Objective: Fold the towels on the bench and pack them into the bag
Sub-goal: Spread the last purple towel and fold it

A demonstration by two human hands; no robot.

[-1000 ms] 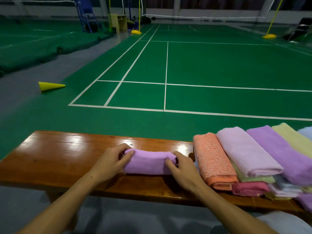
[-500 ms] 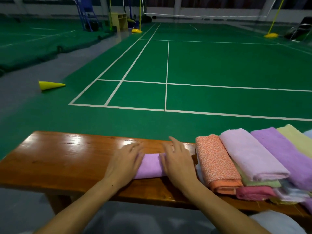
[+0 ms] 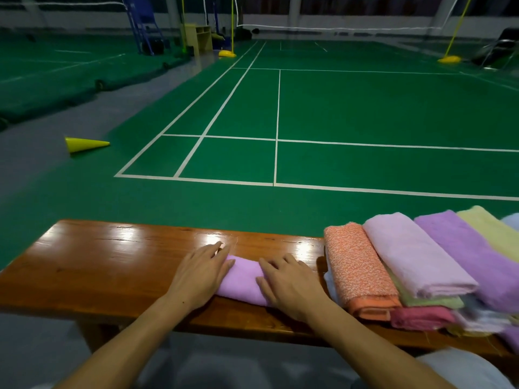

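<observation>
A small purple towel (image 3: 243,279), already folded, is being pressed flat on the tabletop (image 3: 112,256) by both hands. The left hand (image 3: 200,273) is lying on its left end and the right hand (image 3: 289,282) on its right end; the fingers of both are being kept straight and spread, so nothing is being gripped, and only the middle strip of the towel is being left uncovered between them.

The towel is lying near the front edge of the tabletop, just left of the pile (image 3: 421,270) of other folded towels. Its long axis is running left to right, along the tabletop, while the towels in the pile are pointing away from the person, across the tabletop.

The towel is judged to be light, soft and limp, not slippery and not fragile. It is probably going to sag and open if it is lifted by one corner, so it is better taken at both short ends, with the fingers under the folds. No bag is being shown in this view.
</observation>
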